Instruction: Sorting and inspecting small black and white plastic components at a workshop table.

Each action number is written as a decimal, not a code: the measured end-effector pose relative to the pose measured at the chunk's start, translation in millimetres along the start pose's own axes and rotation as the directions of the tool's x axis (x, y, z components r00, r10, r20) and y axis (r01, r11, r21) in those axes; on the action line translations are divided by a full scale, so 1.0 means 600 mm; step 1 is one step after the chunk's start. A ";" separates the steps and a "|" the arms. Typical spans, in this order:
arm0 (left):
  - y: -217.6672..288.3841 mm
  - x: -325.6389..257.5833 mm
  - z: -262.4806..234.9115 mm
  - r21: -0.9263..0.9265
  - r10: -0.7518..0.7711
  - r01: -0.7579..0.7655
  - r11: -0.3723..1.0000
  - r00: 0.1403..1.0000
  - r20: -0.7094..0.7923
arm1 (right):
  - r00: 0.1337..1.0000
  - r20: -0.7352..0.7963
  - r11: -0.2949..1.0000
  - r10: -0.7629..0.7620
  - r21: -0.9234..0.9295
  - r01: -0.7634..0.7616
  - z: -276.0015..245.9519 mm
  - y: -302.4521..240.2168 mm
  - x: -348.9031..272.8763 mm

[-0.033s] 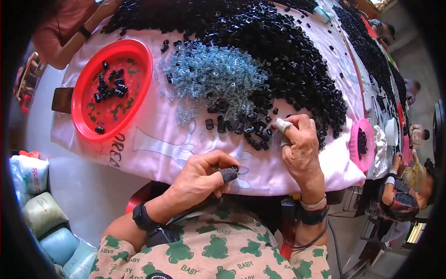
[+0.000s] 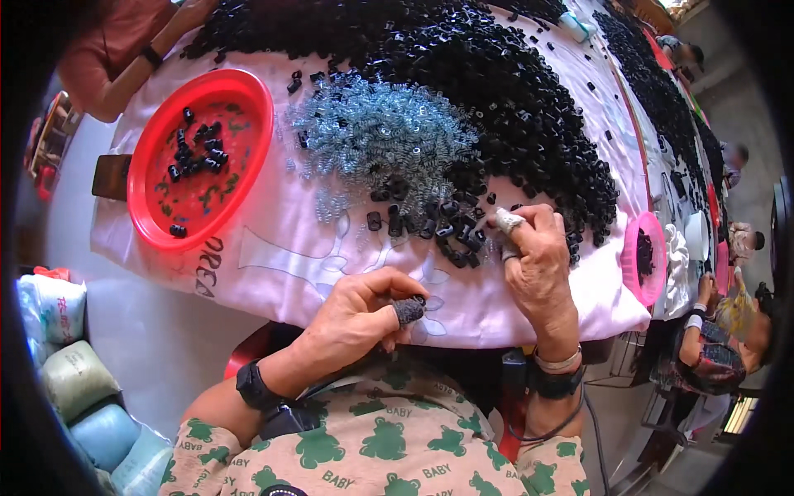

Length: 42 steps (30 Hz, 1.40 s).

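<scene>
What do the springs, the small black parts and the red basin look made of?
Springs: probably metal wire, bright and silvery-blue in open coils. Black parts: likely plastic, moulded-looking with glossy highlights. Red basin: apparently smooth plastic, shiny rim.

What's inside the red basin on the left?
Inside the red basin: small black cylindrical parts, mostly clustered, one apart by the near rim. Green-patterned red floor shows around them. The floor beneath them is covered; their insides are too small to make out.
</scene>
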<state>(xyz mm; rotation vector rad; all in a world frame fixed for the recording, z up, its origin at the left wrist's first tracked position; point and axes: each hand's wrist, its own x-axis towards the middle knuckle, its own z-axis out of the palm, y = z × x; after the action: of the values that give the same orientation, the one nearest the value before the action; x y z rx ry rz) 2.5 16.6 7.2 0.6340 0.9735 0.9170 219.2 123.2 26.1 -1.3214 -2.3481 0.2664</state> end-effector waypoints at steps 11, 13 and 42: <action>-0.001 0.000 -0.002 0.027 -0.010 0.010 1.000 1.000 0.006 | 0.994 -0.089 0.998 0.064 -0.008 -0.065 -0.007 0.028 -0.011; -0.001 -0.001 0.000 0.023 -0.009 0.009 1.000 1.000 0.009 | 0.996 -0.065 0.998 0.062 -0.015 -0.063 -0.012 0.020 -0.004; -0.006 -0.002 0.002 0.042 0.005 -0.004 0.999 1.000 -0.012 | 0.977 -0.083 0.915 0.195 0.373 -0.151 -0.024 -0.021 -0.038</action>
<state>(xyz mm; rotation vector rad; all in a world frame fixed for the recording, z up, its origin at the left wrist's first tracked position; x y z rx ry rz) 4.5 13.8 5.5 0.6670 1.0052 0.9073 226.6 96.5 37.1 -1.3176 -1.9632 0.6294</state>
